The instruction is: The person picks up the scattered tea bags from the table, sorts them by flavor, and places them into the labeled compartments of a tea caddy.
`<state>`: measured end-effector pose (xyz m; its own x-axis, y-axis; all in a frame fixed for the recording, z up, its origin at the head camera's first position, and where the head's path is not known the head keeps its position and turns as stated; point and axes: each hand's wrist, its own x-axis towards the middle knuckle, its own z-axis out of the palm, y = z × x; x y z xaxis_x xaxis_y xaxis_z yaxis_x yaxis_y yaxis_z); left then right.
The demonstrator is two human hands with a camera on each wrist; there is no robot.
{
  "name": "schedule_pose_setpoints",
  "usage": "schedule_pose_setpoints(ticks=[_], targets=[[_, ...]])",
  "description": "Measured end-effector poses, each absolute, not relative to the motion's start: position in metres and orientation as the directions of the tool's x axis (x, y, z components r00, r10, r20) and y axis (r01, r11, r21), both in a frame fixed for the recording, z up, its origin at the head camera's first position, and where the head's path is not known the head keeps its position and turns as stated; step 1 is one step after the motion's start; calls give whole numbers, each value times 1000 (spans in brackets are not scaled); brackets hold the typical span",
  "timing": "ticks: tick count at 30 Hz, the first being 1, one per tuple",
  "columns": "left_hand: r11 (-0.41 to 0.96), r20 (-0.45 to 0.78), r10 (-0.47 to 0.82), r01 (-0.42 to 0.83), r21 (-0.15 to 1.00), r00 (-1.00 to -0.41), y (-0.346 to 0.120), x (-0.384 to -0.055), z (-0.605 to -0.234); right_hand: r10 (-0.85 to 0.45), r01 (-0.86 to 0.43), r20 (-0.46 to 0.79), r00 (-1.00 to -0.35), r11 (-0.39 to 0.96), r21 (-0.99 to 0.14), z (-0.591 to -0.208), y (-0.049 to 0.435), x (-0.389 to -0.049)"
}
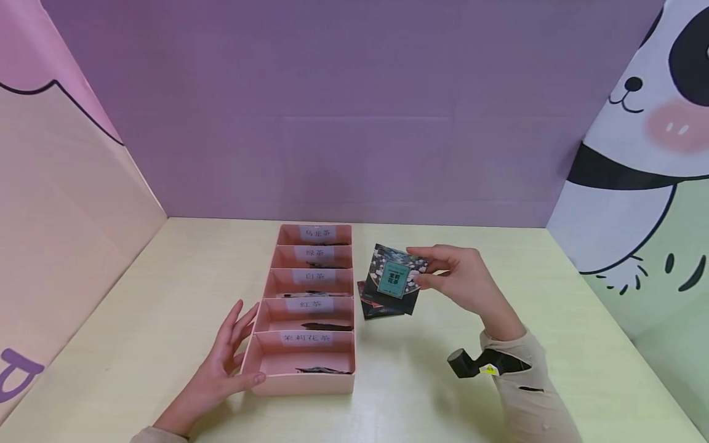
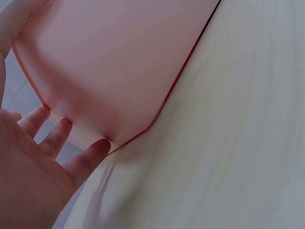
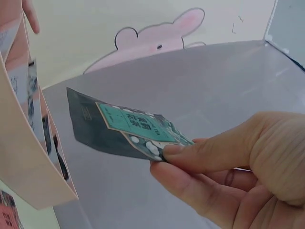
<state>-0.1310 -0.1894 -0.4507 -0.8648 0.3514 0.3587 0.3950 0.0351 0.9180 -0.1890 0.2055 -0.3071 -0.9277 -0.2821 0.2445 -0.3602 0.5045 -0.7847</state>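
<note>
My right hand (image 1: 456, 277) pinches a dark tea packet (image 1: 394, 280) by its edge between thumb and fingers. The packet has a teal label and a white flower print. It hangs above the table, over more dark and red packets (image 1: 382, 312) that it partly hides. A pink divided box (image 1: 299, 385) stands left of it, its compartments in a row and each with a labelled back wall. Thin packets lie inside, such as one packet (image 1: 324, 370) in the front compartment. My left hand (image 1: 218, 363) touches the box's front left corner, thumb at the front, fingers spread along the side.
The pale table (image 1: 221, 252) reaches back to a purple wall (image 1: 360, 123). Side panels rise left and right, the right one with a panda picture (image 1: 637, 221). A black wrist device (image 1: 482, 363) sits on the right sleeve.
</note>
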Motion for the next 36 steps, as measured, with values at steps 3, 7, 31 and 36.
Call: schedule_pose_setpoints(ticks=[3,7,31,36], targets=[[36,351,352,388,921,-868,-190,-131,-451,-310,-389,261,-914,492,-779,-307,198,-185],[63,326,348,368,928,-879,-190,-131,-451,-362,-435,281,-889,473,-766,-309,186,-181],[145,257,316,315,938,-913,-188,-129,-448,-578,-738,500,-645,302,-603,-335,121,-163],[141,257,312,312,940,-915,-188,-128,-449,-602,-769,520,-606,277,-576,-347,110,-156]])
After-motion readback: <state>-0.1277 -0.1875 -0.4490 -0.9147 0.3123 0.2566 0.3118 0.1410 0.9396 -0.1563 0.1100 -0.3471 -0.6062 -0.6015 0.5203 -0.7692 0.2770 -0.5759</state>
